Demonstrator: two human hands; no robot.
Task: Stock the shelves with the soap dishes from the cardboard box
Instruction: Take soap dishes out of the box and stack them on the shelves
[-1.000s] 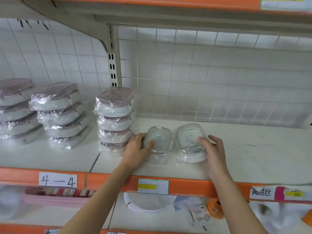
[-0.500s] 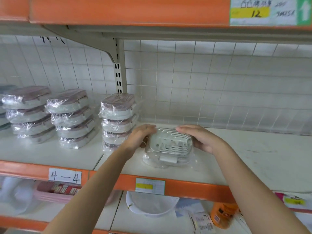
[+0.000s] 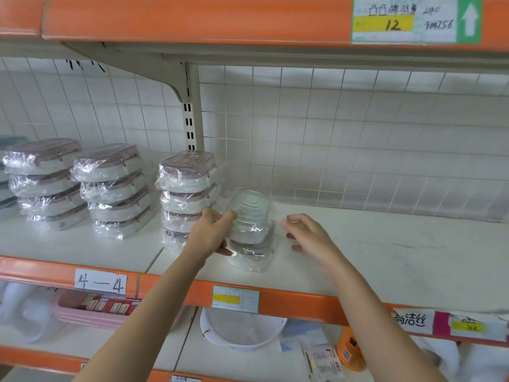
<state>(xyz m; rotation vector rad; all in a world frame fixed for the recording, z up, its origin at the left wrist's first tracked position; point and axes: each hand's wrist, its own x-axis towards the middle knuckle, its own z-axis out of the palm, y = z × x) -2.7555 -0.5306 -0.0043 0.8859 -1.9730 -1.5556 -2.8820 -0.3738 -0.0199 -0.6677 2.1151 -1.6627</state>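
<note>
In the head view my left hand [image 3: 210,234] holds the top one of two wrapped clear soap dishes [image 3: 250,216], stacked on the shelf [image 3: 385,257] just right of the pink-lidded stack [image 3: 187,188]. My right hand [image 3: 308,235] hovers relaxed and empty to the right of this pair. Three pink-lidded stacks already stand there; much shelf remains bare, and I do not see the cardboard box. Labels read "4—4" [image 3: 100,281] and "12" [image 3: 392,23].

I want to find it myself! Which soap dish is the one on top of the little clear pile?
Look along the white shelf with the orange front edge, just right of the tallest pink-lidded stack. There a short pile of two wrapped dishes stands; the top soap dish is see-through, with ridged rings, gripped by the left hand.
</note>
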